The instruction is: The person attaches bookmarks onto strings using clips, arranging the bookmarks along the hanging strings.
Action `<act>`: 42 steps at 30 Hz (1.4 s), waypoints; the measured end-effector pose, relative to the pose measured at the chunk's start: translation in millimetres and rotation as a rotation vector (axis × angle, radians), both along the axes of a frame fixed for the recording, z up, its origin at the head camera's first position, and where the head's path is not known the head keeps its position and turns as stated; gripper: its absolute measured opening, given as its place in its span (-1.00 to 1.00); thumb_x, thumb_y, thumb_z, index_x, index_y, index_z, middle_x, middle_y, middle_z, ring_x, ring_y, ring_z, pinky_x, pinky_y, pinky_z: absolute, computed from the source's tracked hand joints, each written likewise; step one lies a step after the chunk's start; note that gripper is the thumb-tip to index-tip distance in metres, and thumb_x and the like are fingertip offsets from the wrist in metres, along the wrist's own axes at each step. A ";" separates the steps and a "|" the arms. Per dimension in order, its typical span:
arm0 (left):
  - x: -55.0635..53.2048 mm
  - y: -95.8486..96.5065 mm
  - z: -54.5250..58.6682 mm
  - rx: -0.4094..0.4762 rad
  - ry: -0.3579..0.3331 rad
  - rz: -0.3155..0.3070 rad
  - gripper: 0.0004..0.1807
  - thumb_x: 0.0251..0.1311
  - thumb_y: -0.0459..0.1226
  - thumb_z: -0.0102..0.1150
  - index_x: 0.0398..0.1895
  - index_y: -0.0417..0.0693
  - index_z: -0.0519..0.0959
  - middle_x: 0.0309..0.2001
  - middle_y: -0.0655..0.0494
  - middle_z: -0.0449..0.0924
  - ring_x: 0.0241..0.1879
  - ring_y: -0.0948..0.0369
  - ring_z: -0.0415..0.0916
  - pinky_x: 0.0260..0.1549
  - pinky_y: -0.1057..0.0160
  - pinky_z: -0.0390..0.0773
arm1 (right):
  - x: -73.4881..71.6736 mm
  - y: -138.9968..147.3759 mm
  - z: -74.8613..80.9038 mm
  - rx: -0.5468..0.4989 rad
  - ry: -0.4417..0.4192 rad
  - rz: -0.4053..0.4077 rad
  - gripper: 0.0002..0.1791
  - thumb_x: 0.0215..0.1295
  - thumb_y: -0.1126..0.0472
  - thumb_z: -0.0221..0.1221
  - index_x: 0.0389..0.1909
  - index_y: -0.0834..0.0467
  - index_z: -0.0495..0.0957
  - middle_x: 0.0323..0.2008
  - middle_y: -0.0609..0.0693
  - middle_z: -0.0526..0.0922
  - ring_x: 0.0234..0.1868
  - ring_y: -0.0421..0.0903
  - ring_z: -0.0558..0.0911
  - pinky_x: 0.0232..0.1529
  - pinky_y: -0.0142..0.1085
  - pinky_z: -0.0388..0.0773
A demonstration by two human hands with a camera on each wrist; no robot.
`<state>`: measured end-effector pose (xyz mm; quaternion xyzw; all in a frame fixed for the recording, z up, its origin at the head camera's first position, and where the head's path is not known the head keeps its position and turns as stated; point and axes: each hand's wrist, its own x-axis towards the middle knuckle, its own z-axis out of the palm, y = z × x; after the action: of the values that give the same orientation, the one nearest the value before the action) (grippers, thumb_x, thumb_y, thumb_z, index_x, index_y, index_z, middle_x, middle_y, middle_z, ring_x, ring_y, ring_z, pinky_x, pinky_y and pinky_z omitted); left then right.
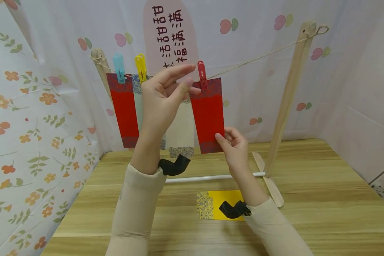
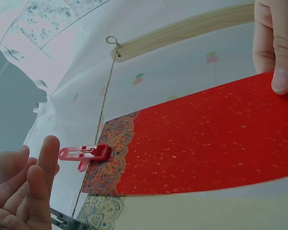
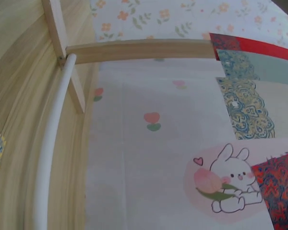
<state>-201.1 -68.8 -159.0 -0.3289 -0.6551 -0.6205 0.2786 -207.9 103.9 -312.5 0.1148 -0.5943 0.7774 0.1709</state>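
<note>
A red card (image 1: 208, 117) with patterned ends hangs from the twine (image 1: 252, 61), held by a red clothespin (image 1: 202, 75). My right hand (image 1: 236, 149) pinches the card's lower right edge between thumb and fingers. Beside the clothespin is my left hand (image 1: 164, 96), its fingers loosely extended. In the left wrist view, a gap separates those fingertips from the red clothespin (image 2: 86, 153). Left of this card hang a cream card (image 1: 180, 124), a pale green card and another red card (image 1: 124, 113). The right wrist view shows the held card's patterned end (image 3: 283, 191), but not the hand.
A blue clothespin (image 1: 119, 67) and a yellow clothespin (image 1: 141, 67) sit farther left on the twine. Wooden posts (image 1: 289, 96) and a white rod (image 1: 211, 177) form the stand. A yellow card (image 1: 222, 199) lies on the table (image 1: 323, 213), partly behind the right wrist.
</note>
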 end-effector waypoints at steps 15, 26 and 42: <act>30.3 -48.7 -52.9 -0.101 -0.108 0.147 -0.73 0.27 -0.48 0.21 0.02 -0.28 0.67 -0.02 -0.19 0.71 -0.08 0.30 0.70 -0.02 0.33 0.65 | 4.1 50.7 -29.8 0.389 -0.138 0.022 -0.66 0.42 0.16 0.20 0.06 0.32 0.51 -0.22 -0.28 0.67 -0.04 -0.28 0.57 0.09 -0.41 0.46; 51.8 -102.9 -96.9 -0.281 -0.203 0.206 -0.73 0.26 -0.51 0.20 0.01 -0.32 0.66 -0.03 0.20 0.74 -0.18 0.42 0.66 -0.16 0.54 0.61 | 11.7 81.9 -46.6 0.587 -0.201 0.026 -0.64 0.43 0.15 0.18 0.06 0.34 0.55 -0.06 0.06 0.70 -0.13 -0.32 0.62 -0.02 -0.52 0.51; 56.8 -158.0 -156.9 -0.589 -0.506 0.361 -0.66 0.40 -0.23 0.16 0.15 -0.17 0.62 0.12 -0.14 0.65 0.22 0.14 0.53 -0.02 0.02 0.67 | 17.0 100.3 -73.3 0.871 -0.248 0.385 -0.67 0.40 0.21 0.19 0.05 0.35 0.58 -0.02 0.25 0.65 -0.11 -0.03 0.55 -0.21 -0.33 0.58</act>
<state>-144.3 -226.8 -315.9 -0.1117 -0.8992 -0.4092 0.1074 -191.0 204.2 -385.8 0.1899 -0.8480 0.4820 -0.1118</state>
